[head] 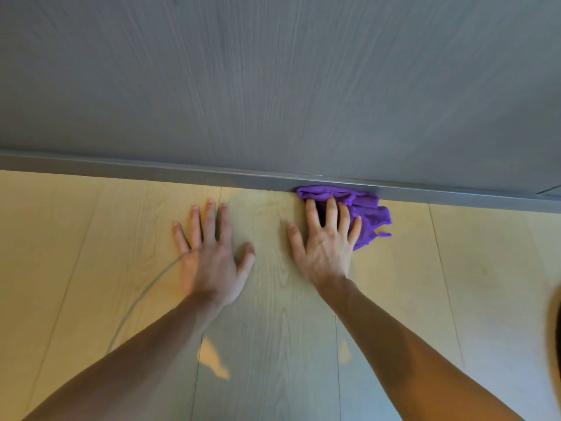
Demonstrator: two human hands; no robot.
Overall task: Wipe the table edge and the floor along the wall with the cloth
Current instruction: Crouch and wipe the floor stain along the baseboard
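Note:
A crumpled purple cloth [368, 212] lies on the light wooden floor [91, 226], pushed up against the grey skirting strip [151, 173] at the foot of the grey wall [273, 86]. My right hand [326, 238] presses flat on the cloth's left part with fingers spread, fingertips close to the skirting. My left hand [212, 250] rests flat on the bare floor to the left of it, fingers apart, holding nothing. No table edge is in view.
A thin grey cable [142, 294] curves across the floor under my left forearm. A dark blurred shape [555, 323] sits at the right edge of the view. Floor planks run toward the wall on both sides.

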